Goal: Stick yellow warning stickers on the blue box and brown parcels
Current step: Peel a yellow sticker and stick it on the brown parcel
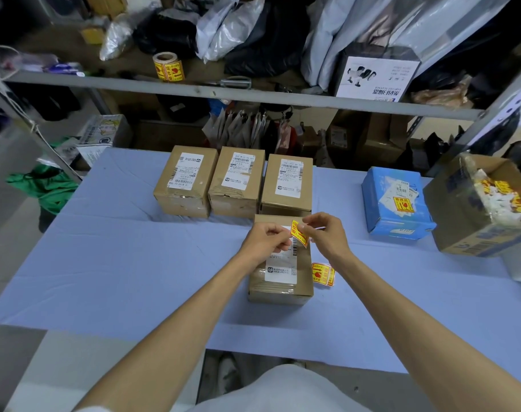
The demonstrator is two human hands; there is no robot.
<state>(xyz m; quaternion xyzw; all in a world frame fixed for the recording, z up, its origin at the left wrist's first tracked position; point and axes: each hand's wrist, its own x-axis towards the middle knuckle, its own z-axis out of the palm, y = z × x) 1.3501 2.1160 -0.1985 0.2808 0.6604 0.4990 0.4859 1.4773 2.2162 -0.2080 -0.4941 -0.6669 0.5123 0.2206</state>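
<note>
Head view showed a table under pale blue cloth, three parcels in a row at its far side and the blue box, already stickered, to the right. A fourth parcel lay nearest. Above it, the left hand and right hand both pinched one yellow sticker. Another sticker lay just beside that parcel.

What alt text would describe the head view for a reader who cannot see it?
Both hands, left hand and right hand, hold a yellow warning sticker above a brown parcel on a blue table. Three brown parcels stand behind; the blue box already carries a sticker.
</note>
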